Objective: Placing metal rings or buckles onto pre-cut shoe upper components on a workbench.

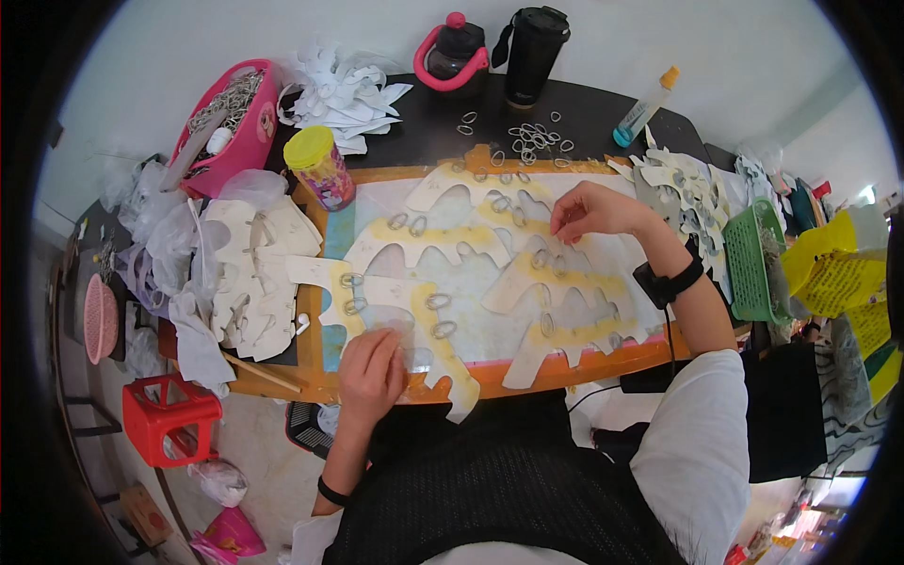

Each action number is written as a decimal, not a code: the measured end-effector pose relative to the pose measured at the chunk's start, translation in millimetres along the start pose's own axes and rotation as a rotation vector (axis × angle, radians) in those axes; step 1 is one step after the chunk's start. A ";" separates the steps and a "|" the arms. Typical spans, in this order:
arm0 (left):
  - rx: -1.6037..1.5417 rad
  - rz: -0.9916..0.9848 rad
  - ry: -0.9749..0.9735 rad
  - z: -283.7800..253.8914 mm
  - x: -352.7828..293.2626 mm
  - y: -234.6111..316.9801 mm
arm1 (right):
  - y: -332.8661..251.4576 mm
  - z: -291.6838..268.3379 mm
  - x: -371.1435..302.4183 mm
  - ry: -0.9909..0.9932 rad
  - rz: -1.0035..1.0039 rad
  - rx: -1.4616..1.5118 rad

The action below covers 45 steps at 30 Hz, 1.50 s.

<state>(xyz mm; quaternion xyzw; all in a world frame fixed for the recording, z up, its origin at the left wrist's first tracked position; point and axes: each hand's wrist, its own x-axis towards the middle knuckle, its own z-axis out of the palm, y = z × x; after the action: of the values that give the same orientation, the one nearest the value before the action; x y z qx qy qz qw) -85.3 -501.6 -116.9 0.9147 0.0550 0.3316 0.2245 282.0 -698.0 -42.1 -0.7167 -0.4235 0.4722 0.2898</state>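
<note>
Several cream scalloped cut-out pieces (pixel 377 247) with yellowish bands lie across a pale sheet on the board, and small oval metal rings (pixel 439 301) rest on them in pairs. My right hand (pixel 595 211) hovers above the upper right pieces, thumb and fingers pinched together; whatever they may hold is too small to make out. Near the board's front edge, my left hand (pixel 370 372) has its fingers bent and pressed together beside a two-armed cut-out (pixel 421 294). Something clear shows by its fingertips, but what it is cannot be made out.
Loose metal rings (pixel 535 141) lie at the back. Around the board stand a yellow-lidded tub (pixel 320 168), a pink basket of rings (pixel 243 132), a black tumbler (pixel 537 58), a bottle with an orange cap (pixel 644 111) and a green basket (pixel 753 259). Stacked cut-outs (pixel 254 273) lie left.
</note>
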 end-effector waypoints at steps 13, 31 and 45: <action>-0.005 -0.013 -0.016 -5.3 -0.3 -0.2 | 2.0 72.6 -53.2 -0.158 -0.023 -0.167; 0.018 0.001 -0.023 -6.1 1.5 -2.6 | -9.6 66.9 -76.1 0.259 -0.110 -0.446; 0.023 0.004 -0.039 -5.5 3.3 -4.0 | 60.3 -55.1 -34.1 0.737 0.042 -0.410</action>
<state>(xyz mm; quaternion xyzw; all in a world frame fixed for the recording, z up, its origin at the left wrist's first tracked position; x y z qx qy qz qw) -86.1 -495.1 -113.1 0.9235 0.0525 0.3136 0.2145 346.3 -757.4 -55.3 -0.8889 -0.3622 0.0959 0.2636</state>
